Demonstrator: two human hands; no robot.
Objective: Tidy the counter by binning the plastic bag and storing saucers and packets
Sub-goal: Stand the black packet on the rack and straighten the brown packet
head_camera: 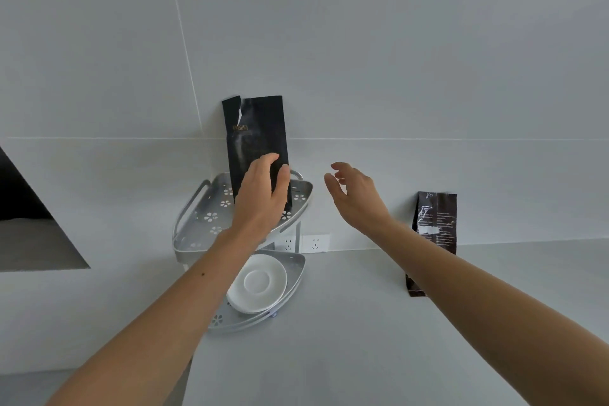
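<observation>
A tall black packet (255, 128) with a torn top corner stands upright in the upper tier of a silver two-tier corner rack (197, 208), leaning on the wall. My left hand (262, 194) grips the packet's lower part, thumb and fingers wrapped round it. Just to the right, my right hand (354, 194) hovers with its fingers spread, holding nothing. White saucers (258, 283) lie stacked in the rack's lower tier. A second dark packet (435, 231) leans against the wall on the counter at the right, partly hidden behind my right forearm.
The pale counter (362, 323) runs along a tiled wall. Two wall sockets (304, 243) sit behind the rack. A dark recess (19, 201) opens at the left edge.
</observation>
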